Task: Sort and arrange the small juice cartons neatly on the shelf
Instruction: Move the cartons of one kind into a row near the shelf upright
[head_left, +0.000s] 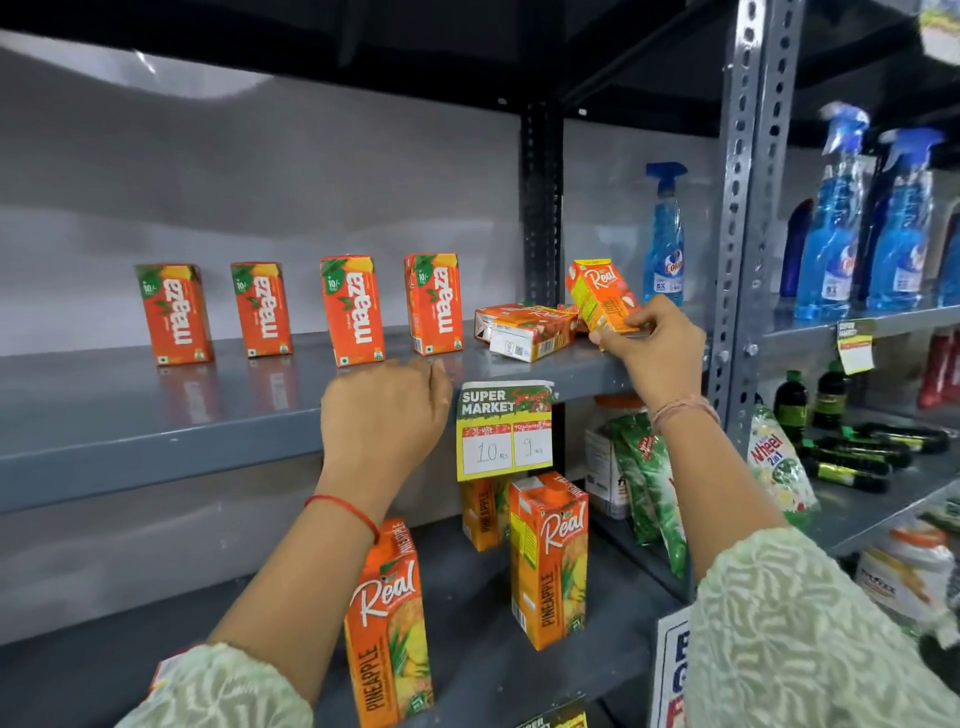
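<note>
Several small orange Maaza cartons (353, 309) stand upright in a spaced row on the grey shelf (156, 415). To their right, small Real cartons (527, 330) lie flat in a loose pile. My right hand (652, 348) holds one small Real carton (602, 293) tilted above the shelf's right end, just right of the pile. My left hand (387, 415) rests at the shelf's front edge below the rightmost Maaza carton (435, 304), fingers curled loosely and holding nothing.
A yellow price tag (505, 431) hangs from the shelf edge. Large Real pineapple cartons (548, 561) stand on the shelf below. Blue spray bottles (664, 244) stand behind the metal upright (740, 234) at right, with bottles and packets on lower shelves.
</note>
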